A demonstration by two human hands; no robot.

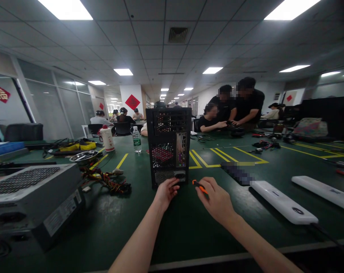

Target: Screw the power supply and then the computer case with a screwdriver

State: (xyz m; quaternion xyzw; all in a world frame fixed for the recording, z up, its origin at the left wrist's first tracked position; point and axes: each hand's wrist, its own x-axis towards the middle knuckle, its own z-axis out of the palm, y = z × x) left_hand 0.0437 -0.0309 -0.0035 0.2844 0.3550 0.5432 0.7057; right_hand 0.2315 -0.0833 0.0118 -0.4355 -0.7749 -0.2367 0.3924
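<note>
A black computer case point(169, 146) stands upright on the green table, its rear panel with vents and ports facing me. At the bottom of that panel sits a power supply point(164, 177) with a socket. My left hand point(165, 192) is at this lower part, fingers loosely bent and apart, the fingertips at the panel beside the socket; whether they touch it I cannot tell. Just right of the case, my right hand point(216, 199) is closed around an orange and black screwdriver point(199, 186). Its tip points left toward the case, and a gap shows between them.
Two stacked grey power supplies point(55, 204) stand at the left, with bundled cables point(111, 182) beside them. Behind are a metal bowl point(85, 156), a white flask point(106, 139) and a water bottle point(137, 141). White power banks point(283, 203) lie right. Co-workers point(247, 100) are across the table.
</note>
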